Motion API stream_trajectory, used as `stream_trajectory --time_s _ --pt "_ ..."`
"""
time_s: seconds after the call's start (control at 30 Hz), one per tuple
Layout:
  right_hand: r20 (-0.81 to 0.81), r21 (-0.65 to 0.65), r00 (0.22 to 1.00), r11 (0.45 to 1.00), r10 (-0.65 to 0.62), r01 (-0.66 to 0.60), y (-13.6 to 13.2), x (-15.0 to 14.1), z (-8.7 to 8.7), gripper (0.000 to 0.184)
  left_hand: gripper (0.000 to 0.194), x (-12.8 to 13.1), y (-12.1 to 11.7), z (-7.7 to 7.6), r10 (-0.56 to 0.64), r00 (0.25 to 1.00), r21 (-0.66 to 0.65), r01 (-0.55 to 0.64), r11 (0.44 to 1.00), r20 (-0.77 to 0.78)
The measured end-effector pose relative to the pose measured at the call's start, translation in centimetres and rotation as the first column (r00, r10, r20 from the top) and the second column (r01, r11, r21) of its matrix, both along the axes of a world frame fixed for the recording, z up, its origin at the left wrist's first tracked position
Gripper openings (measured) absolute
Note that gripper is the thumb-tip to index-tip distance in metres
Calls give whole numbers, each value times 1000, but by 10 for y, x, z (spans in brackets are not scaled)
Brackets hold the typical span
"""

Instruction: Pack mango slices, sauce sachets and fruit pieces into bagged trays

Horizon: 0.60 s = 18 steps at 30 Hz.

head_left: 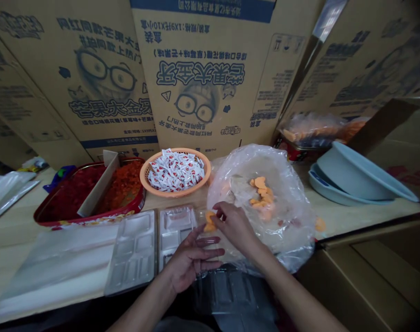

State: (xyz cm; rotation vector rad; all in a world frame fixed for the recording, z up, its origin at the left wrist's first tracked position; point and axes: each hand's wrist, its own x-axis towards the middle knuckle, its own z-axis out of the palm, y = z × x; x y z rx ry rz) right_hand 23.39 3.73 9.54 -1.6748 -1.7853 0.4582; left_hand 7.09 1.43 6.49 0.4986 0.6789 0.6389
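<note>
Pieces (210,222), orange in colour, are pinched in the fingertips of the right hand (234,227), just left of a clear bag (296,184). The left hand (189,258) is held open close by, palm turned up and fingers spread; whether the pieces are also touched by it cannot be told. Inside the bag a heap (263,193) of similar ones is seen, and 1 loose piece (320,224) is seen by its right edge, on the table (351,216). To the left, 2 trays (133,249) with compartments are set side by side, the right one partly hidden by the left hand. A 3rd tray (227,293) is seen low down, beneath the hands. Behind the trays, a basket (175,194) is filled with sachets (177,170). Beside it, a red tin (133,210) is split by a divider (106,186), with red bits (74,189) and orange-red bits (123,182) kept apart. At the right, 2 bowls (355,166) are stacked, the upper tilted. The back is lined with cartons (210,41).
</note>
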Motion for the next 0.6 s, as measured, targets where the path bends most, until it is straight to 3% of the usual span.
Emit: stream_trajectory --time_s 0.1,0.2,0.23,0.3,0.37,0.5,0.6 --pt "162 -3 983 997 81 -82 -4 -13 -3 9 55 0 -1 -1 -16 1000 -1 16 1000 5" --pt "84 56 982 984 167 -172 3 -2 -3 16 61 -4 -1 0 -11 1000 -22 11 1000 -19" --pt "36 94 991 987 129 -131 9 7 -3 21 63 -6 -1 1 -1 1000 -31 0 1000 -30" --pt "16 124 998 990 -65 63 28 31 -5 29 66 -11 0 3 16 998 -42 -18 999 -53" --pt "143 84 950 960 -278 269 54 56 -11 30 69 -16 2 4 22 997 -45 -26 999 -72" --pt "245 -33 951 979 -186 200 108 80 -32 10 71 -24 3 5 31 995 -42 -35 999 -93" --pt "259 -62 959 989 -117 137 131 78 -45 17 72 -28 3 4 31 995 -44 -35 998 -99"
